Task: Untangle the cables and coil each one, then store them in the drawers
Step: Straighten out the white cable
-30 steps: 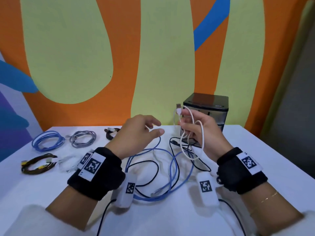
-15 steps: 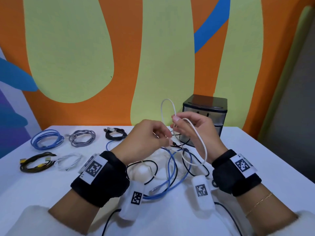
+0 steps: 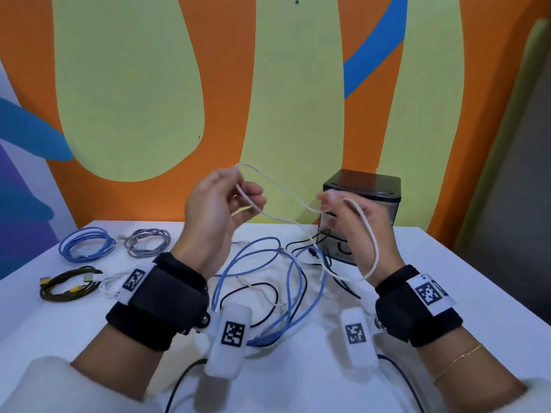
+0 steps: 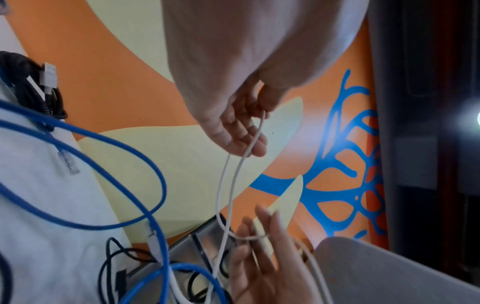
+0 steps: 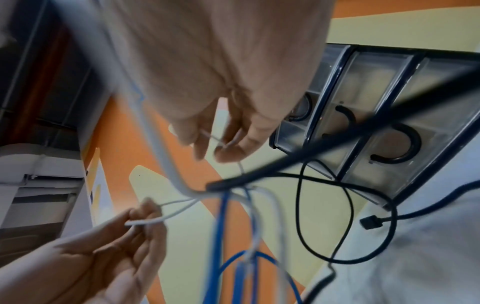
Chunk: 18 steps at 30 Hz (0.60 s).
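Note:
A thin white cable (image 3: 286, 198) is stretched in the air between both hands above the table. My left hand (image 3: 226, 201) pinches a loop of it at its fingertips (image 4: 255, 144). My right hand (image 3: 348, 216) grips the coiled part, whose loop (image 3: 372, 239) hangs down past the wrist. Under the hands lie a blue cable (image 3: 286, 281) and a black cable (image 3: 262, 296), tangled together on the white table (image 3: 447, 293). The small black drawer unit (image 3: 375, 189) stands behind my right hand; its clear drawers (image 5: 376, 102) look closed in the right wrist view.
Coiled cables lie at the left of the table: a blue one (image 3: 86, 244), a grey one (image 3: 147, 242), a black-and-yellow one (image 3: 67, 283) and a white one (image 3: 111, 284). An orange and green painted wall rises right behind the table.
My hands have moved apart and upward. The left hand has drawn a length of white cable up and to the left, away from the right hand, which keeps the coil.

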### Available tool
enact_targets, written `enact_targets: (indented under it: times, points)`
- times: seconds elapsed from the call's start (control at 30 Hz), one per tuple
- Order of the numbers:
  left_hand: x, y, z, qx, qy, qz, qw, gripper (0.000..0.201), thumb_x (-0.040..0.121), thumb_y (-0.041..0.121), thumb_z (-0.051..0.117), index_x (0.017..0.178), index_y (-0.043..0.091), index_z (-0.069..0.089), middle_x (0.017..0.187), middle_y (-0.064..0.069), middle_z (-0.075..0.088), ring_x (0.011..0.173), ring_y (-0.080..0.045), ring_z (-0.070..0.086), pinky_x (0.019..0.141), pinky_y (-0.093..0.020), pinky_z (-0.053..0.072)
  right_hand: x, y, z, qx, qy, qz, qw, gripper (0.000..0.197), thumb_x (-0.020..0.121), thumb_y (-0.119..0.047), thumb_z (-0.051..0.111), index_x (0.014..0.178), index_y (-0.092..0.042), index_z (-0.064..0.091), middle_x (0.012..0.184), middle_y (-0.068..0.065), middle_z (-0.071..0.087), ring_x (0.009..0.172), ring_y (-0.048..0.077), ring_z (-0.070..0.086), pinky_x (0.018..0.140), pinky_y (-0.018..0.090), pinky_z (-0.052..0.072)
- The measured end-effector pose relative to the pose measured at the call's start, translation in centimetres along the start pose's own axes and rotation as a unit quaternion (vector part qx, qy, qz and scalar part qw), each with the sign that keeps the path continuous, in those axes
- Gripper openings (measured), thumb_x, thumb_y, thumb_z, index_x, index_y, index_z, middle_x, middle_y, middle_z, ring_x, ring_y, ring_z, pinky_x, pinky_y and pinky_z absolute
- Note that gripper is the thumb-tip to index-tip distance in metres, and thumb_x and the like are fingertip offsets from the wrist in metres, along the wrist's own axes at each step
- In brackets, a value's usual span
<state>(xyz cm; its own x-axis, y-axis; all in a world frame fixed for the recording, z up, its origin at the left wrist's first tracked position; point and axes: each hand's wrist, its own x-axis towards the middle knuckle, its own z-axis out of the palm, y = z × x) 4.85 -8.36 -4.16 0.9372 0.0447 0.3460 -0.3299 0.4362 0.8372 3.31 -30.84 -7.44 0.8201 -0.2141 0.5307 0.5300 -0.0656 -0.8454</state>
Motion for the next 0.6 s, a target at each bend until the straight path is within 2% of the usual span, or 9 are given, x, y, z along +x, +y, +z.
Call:
enact_targets:
  times: [0.03,0.07,0.13,0.2,0.23,0.33,0.43,0.53,0.6]
  points:
    - [0.3,0.3,-0.5,-0.007,0.021,0.009,1.000,0.025,0.113,0.018,0.049,0.089,0.015,0.055,0.067,-0.004,0.064,0.054,-0.016,0.058,0.058,-0.028,0.053,0.3,0.1,-0.4,-0.002,0.031,0.006,1.000,0.023,0.104,-0.027,0.065,0.100,-0.012,0.082,0.102,0.001,0.078,0.094,0.017,0.068,0.072,0.034,0.059]
    - [0.7,0.5,-1.1,-0.005,0.035,0.020,0.999,0.026,0.114,0.019,0.048,0.088,0.016,0.053,0.062,-0.001,0.055,0.049,-0.014,0.047,0.053,-0.025,0.043,0.5,0.1,-0.8,-0.004,0.051,0.014,0.999,0.025,0.105,-0.032,0.063,0.102,-0.014,0.081,0.097,-0.001,0.076,0.091,0.016,0.068,0.067,0.034,0.057]
    - [1.3,0.8,-2.2,0.008,0.055,0.042,0.998,0.029,0.115,0.021,0.047,0.087,0.017,0.052,0.057,0.004,0.039,0.047,-0.011,0.028,0.047,-0.022,0.027,0.7,-0.1,-1.4,0.039,0.064,0.039,0.996,0.029,0.107,-0.035,0.059,0.107,-0.011,0.076,0.077,0.000,0.062,0.071,0.014,0.057,0.055,0.030,0.047]
    - [1.7,1.0,-3.1,0.039,0.072,0.065,0.995,0.031,0.115,0.026,0.049,0.086,0.017,0.054,0.058,0.006,0.030,0.048,-0.010,0.020,0.045,-0.024,0.017,0.9,-0.7,-1.6,0.133,0.053,0.073,0.987,0.027,0.108,-0.032,0.057,0.110,-0.009,0.070,0.068,0.001,0.054,0.061,0.013,0.048,0.051,0.025,0.042]
    - [2.0,1.0,-3.6,0.064,0.084,0.080,0.991,0.031,0.114,0.028,0.050,0.086,0.017,0.056,0.059,0.006,0.029,0.049,-0.011,0.020,0.047,-0.027,0.015,0.9,-1.1,-1.6,0.185,0.048,0.092,0.977,0.025,0.108,-0.030,0.056,0.111,-0.009,0.069,0.069,0.000,0.056,0.060,0.012,0.049,0.051,0.022,0.044]
    - [2.5,0.9,-5.0,0.161,0.122,0.135,0.970,0.033,0.111,0.038,0.055,0.085,0.019,0.061,0.062,0.006,0.035,0.054,-0.016,0.025,0.054,-0.036,0.018,1.2,-1.9,-1.7,0.343,0.039,0.133,0.929,0.019,0.106,-0.024,0.059,0.113,-0.010,0.069,0.089,0.004,0.073,0.066,0.007,0.064,0.060,0.013,0.055]
    - [3.0,1.0,-6.2,0.206,0.166,0.163,0.950,0.035,0.110,0.043,0.055,0.083,0.022,0.062,0.063,0.004,0.038,0.054,-0.016,0.028,0.054,-0.034,0.023,1.4,-2.5,-2.9,0.425,0.015,0.138,0.894,0.018,0.104,-0.021,0.062,0.116,-0.010,0.068,0.118,0.011,0.074,0.075,0.006,0.070,0.067,0.013,0.059]
    - [3.5,1.3,-7.5,0.200,0.208,0.170,0.942,0.033,0.111,0.041,0.052,0.083,0.025,0.060,0.065,0.002,0.038,0.053,-0.014,0.030,0.054,-0.033,0.024,1.6,-2.9,-4.0,0.463,-0.008,0.150,0.873,0.015,0.104,-0.019,0.059,0.115,-0.011,0.067,0.122,0.012,0.073,0.074,0.006,0.070,0.068,0.014,0.059]
    - [3.6,1.4,-7.8,0.209,0.209,0.181,0.938,0.032,0.112,0.042,0.051,0.086,0.024,0.060,0.066,0.002,0.039,0.053,-0.014,0.030,0.054,-0.033,0.024,1.4,-3.1,-4.4,0.490,-0.040,0.172,0.854,0.023,0.108,-0.019,0.050,0.116,-0.008,0.068,0.124,0.013,0.072,0.070,0.009,0.071,0.065,0.015,0.060]
